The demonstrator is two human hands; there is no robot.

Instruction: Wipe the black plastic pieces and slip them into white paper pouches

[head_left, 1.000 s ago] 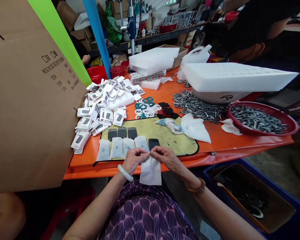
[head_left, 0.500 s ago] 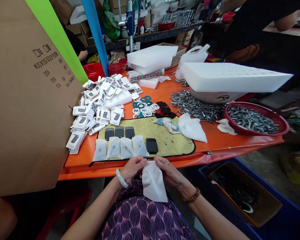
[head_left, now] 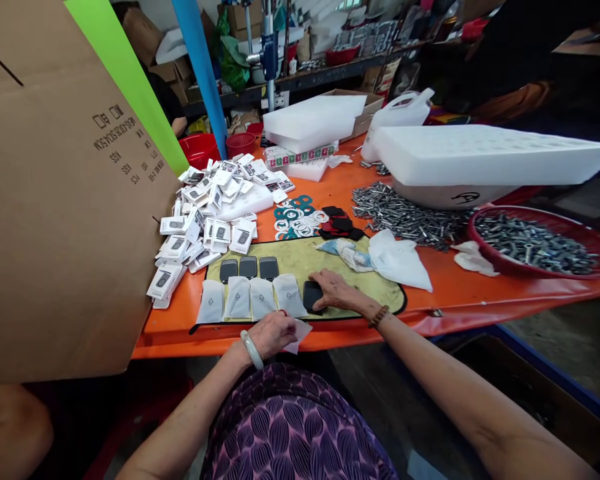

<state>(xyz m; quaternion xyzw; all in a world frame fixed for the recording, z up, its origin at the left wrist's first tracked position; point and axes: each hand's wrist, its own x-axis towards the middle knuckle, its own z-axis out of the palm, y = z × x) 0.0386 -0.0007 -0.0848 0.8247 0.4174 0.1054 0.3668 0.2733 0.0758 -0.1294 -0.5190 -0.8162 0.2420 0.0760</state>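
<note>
Orange surface [head_left: 460, 293] carries a yellowish mat [head_left: 345, 280] at its near edge, where the right hand [head_left: 333, 291] closes on a black device [head_left: 312, 295] lying just beside 4 filled white pouches [head_left: 250, 298]. Left hand [head_left: 275, 333] pinches an empty white pouch [head_left: 298, 333] at the edge, seemingly kept ready to take the device.

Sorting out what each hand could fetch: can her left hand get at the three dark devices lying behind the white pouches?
Probably yes. The left hand holds a white pouch, but the three dark devices lie uncovered just past the pouch row.
</note>
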